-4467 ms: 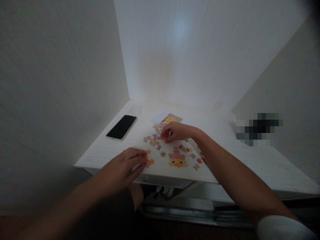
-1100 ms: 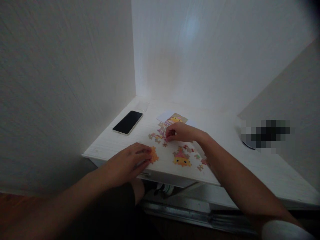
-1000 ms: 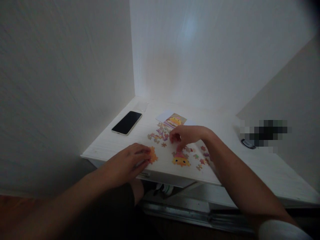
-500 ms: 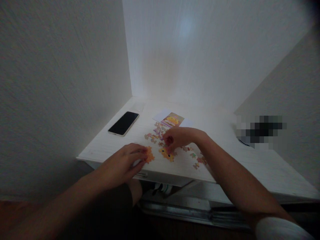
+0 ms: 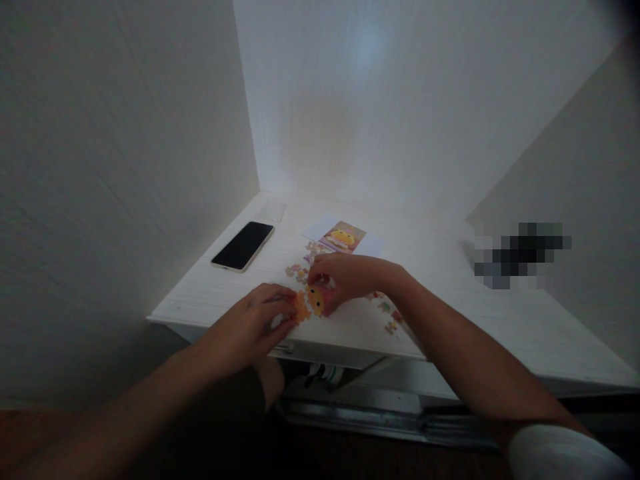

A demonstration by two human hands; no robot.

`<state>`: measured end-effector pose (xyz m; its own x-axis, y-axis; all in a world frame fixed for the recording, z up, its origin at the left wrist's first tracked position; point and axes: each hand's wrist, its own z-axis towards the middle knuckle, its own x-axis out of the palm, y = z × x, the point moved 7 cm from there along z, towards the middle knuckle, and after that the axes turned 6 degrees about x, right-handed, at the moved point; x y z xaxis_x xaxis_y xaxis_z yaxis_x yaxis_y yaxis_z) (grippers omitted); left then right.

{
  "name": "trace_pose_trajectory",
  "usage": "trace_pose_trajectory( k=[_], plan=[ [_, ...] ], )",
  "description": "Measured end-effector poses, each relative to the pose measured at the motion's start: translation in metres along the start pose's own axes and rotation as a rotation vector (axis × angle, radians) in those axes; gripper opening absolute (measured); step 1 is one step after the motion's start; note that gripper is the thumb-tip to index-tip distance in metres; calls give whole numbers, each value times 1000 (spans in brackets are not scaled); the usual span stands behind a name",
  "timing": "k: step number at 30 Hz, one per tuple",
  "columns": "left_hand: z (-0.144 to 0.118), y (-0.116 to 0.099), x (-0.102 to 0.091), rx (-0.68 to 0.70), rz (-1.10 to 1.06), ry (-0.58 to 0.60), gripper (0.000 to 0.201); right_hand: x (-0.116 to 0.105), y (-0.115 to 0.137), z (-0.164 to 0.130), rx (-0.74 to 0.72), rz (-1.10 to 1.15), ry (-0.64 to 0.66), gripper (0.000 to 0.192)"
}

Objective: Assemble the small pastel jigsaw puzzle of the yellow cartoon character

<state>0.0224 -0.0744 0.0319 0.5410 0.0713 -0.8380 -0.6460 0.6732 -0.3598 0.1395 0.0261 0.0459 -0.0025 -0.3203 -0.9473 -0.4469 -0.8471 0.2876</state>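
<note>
On a white table (image 5: 450, 313) lie several small coloured jigsaw pieces. My left hand (image 5: 250, 327) rests near the front edge, its fingertips pressing on an orange cluster of joined pieces (image 5: 301, 308). My right hand (image 5: 345, 279) holds a yellow-and-pink joined cluster (image 5: 316, 300) flat on the table, right beside the orange one, the two touching or nearly so. Loose pieces (image 5: 299, 270) lie just behind the hands, and more loose pieces (image 5: 389, 312) lie by my right forearm.
A black phone (image 5: 243, 246) lies face up at the left of the table. A picture card (image 5: 343, 237) on white paper sits behind the pieces. White walls close in the left and back. A blurred dark object (image 5: 520, 255) is at the right. A drawer rail shows under the table.
My right hand left the loose pieces, took the yellow-and-pink cluster from the middle of the table and slid it left up to the orange cluster. My left hand stayed put.
</note>
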Motion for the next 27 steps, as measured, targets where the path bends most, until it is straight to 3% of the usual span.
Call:
trace_pose_trajectory(
  k=[16, 27],
  plan=[
    [11, 2, 1, 18, 48, 18, 21, -3, 8, 1, -6, 76, -30, 43],
    [13, 2, 0, 67, 36, -11, 21, -4, 9, 2, 9, 90, -10, 45]
  ],
)
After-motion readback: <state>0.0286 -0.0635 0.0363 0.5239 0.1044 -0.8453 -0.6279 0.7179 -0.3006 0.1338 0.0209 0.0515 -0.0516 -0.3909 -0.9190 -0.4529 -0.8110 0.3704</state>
